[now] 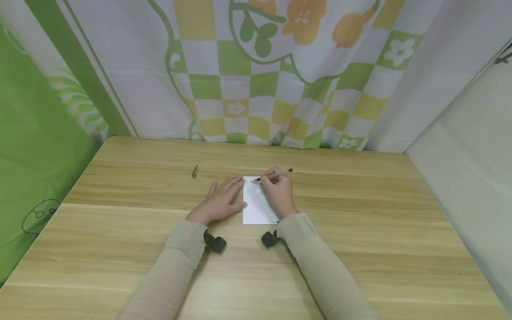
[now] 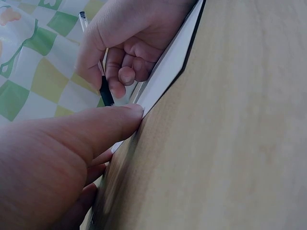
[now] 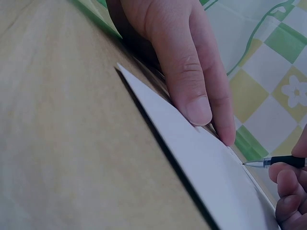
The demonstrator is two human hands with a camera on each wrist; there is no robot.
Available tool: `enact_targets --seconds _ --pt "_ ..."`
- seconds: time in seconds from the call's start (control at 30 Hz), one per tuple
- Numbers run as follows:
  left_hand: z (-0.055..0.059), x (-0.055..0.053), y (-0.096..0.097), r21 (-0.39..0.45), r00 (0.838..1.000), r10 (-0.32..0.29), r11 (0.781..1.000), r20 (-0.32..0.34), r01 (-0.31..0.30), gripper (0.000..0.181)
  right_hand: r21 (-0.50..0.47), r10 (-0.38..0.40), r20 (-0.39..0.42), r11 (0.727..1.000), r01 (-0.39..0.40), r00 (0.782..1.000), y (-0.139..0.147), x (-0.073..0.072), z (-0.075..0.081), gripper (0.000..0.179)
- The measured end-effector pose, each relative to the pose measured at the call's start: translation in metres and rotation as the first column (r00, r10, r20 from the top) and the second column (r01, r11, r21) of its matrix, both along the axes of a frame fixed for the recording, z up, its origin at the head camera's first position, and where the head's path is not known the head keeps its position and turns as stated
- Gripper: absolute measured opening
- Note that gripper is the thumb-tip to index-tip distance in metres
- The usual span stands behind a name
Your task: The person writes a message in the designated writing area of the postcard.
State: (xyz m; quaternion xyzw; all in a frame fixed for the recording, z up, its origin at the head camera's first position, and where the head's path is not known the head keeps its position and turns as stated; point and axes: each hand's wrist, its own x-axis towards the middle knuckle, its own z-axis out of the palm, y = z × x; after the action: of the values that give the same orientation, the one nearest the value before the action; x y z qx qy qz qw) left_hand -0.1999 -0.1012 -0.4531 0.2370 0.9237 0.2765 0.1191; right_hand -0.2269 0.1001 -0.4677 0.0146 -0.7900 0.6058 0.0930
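Note:
A small white notepad (image 1: 256, 204) lies on the wooden table, with a few tiny dark marks near its top left. My right hand (image 1: 278, 192) pinches a pen (image 1: 276, 174) with a clear barrel and black grip, its tip at the paper's upper part. In the right wrist view the pen's pointed metal tip (image 3: 249, 164) meets the sheet. My left hand (image 1: 219, 200) lies spread along the notepad's left edge, thumb and fingertips touching it. The left wrist view shows the left thumb (image 2: 120, 120) pressing that edge, with the right hand (image 2: 134, 43) beyond it.
A small dark pen cap (image 1: 194, 171) lies on the table (image 1: 360, 249) to the left of the notepad. Behind the table's far edge hangs a checked, flowered curtain (image 1: 276, 89). Green fabric (image 1: 40, 155) borders the left side, and a pale wall (image 1: 472, 146) the right.

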Motion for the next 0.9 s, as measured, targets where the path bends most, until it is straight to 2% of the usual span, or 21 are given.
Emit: enact_targets --seconds 0.47,0.73,0.9 --pt "0.0005 -0.0008 -0.0001 -0.001 1.000 -0.001 1.000 0.003 0.001 0.074 0.019 0.000 0.001 1.000 0.000 1.000 -0.0003 -0.0007 -0.0003 0.013" --pt "-0.0061 -0.0022 -0.0008 0.014 1.000 0.000 1.000 -0.005 0.000 0.074 0.019 0.002 0.005 1.000 -0.002 1.000 -0.0003 -0.0014 -0.0020 0.011" --pt "-0.0020 -0.0006 0.0001 0.012 1.000 0.003 1.000 -0.001 -0.003 0.074 0.018 0.000 0.010 1.000 0.000 1.000 0.0000 -0.0004 -0.0018 0.011"
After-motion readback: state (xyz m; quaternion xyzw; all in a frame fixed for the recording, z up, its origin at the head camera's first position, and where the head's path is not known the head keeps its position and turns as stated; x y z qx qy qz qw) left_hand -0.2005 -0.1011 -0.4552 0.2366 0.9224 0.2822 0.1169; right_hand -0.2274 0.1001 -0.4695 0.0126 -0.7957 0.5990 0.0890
